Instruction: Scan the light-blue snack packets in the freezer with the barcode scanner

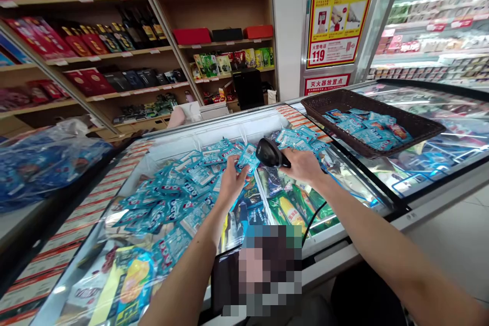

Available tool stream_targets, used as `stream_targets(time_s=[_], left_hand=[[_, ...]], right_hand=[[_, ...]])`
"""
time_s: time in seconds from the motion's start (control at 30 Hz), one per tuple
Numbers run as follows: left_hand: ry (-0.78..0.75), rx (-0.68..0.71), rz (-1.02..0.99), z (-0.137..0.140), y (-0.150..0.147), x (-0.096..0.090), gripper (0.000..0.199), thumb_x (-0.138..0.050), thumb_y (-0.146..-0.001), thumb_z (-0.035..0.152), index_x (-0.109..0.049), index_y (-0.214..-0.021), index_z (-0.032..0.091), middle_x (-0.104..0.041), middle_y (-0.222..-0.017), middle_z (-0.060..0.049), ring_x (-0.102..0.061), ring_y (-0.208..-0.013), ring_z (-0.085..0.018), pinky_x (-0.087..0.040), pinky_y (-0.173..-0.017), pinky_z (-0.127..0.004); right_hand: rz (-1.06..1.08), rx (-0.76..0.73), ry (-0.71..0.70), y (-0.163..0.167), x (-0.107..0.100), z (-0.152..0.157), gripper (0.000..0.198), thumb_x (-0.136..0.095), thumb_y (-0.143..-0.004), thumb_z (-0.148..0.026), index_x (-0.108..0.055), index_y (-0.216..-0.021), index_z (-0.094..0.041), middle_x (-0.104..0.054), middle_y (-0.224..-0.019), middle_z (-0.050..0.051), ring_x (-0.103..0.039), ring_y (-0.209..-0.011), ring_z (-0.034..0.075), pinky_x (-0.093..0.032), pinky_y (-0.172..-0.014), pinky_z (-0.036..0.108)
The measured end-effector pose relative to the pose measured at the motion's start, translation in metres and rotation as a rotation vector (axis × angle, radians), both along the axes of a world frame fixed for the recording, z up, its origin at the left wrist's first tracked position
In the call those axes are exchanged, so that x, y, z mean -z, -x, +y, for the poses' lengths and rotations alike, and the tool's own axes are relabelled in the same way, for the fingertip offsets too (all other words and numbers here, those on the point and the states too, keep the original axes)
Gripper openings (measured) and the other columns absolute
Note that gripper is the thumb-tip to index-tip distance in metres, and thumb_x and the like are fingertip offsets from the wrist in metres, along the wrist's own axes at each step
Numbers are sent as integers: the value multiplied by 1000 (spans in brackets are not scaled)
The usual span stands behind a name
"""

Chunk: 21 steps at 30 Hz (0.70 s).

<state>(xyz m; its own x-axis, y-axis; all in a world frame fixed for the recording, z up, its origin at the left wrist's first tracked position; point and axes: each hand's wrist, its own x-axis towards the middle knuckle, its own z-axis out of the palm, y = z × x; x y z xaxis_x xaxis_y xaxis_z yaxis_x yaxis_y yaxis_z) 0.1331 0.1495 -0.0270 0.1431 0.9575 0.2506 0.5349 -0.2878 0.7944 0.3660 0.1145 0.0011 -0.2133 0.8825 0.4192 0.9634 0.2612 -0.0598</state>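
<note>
Our left grip (231, 179) pinched a blue packet (249, 155); just right of it, our right grip (303, 164) clasped a scanner (269, 153), head leftward.

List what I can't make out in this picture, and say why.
Head view: scanner handle, mostly hidden by the right hand.
Head view: fine print on the packet in the left hand, too small to read.
Head view: cable, lower end lost at the pixelated patch.
Head view: bag, cut off by the left edge.
</note>
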Motion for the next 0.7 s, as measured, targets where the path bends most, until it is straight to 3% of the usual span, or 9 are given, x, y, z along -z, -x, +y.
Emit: stream_targets(time_s=[0.17,0.33,0.7], left_hand=[[-18,-2,5,1,1,1,48,-47,-83,45,-33,-121,20,-63,-78,-2,-59,-53,-12,-39,-48,-22],[-65,-23,21,1,1,3,47,-46,-82,45,-34,-121,21,-62,-94,-6,-59,-53,-11,-39,-49,-23],[-89,-47,70,4,2,7,47,-44,-83,46,-34,-121,20,-57,-68,3,-60,-55,-13,-38,-53,-24]], right_hand=[[4,-82,-41,3,1,-3,38,-52,-81,-42,-56,-110,-19,-68,-91,6,-63,-80,21,-35,-63,28],[17,-137,-85,3,3,-4,36,-51,-80,-43,-56,-108,-20,-68,-89,5,-63,-77,22,-35,-61,28],[35,-141,-42,3,1,-5,38,-54,-79,-41,-56,-110,-19,-68,-94,6,-63,-82,22,-37,-64,28]])
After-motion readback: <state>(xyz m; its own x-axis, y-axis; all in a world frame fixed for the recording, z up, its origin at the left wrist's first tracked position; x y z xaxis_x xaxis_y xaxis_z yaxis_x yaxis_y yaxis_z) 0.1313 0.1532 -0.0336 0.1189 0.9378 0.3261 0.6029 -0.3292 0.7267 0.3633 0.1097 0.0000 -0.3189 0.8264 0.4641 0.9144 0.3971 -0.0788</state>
